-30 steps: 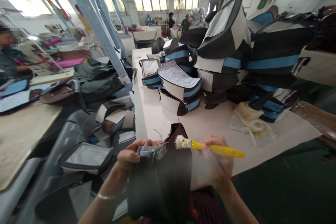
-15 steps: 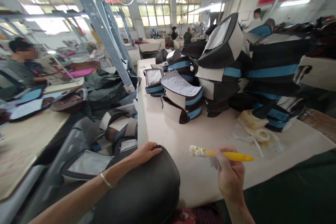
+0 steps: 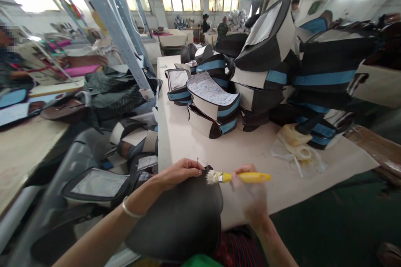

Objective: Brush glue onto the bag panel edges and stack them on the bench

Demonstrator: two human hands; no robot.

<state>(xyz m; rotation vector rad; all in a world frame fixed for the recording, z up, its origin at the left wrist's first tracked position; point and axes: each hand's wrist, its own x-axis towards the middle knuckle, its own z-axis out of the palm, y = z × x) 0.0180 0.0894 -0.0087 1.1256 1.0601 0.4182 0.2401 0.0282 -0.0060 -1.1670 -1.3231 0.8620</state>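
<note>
A dark, smooth bag piece with a rounded edge lies at the front, partly over the table's near corner. My left hand pinches its upper edge, thumb and fingers closed on it. Between finger and thumb, my right hand, a little blurred, holds a yellow-handled paintbrush. The brush's pale bristles point left, close to the bag piece's top edge by my left fingertips; whether they touch it I cannot tell. Some loose threads stand up at that edge.
Stacked black, white and blue bag parts stand on the pale table. A glue-stained container in plastic sits at right. On the left are a grey bin of bag parts, a metal post and a person at another table.
My right hand has carried the brush left to the bag piece's edge. The left hand has shifted slightly right and up with the piece, and the view has turned a little.
</note>
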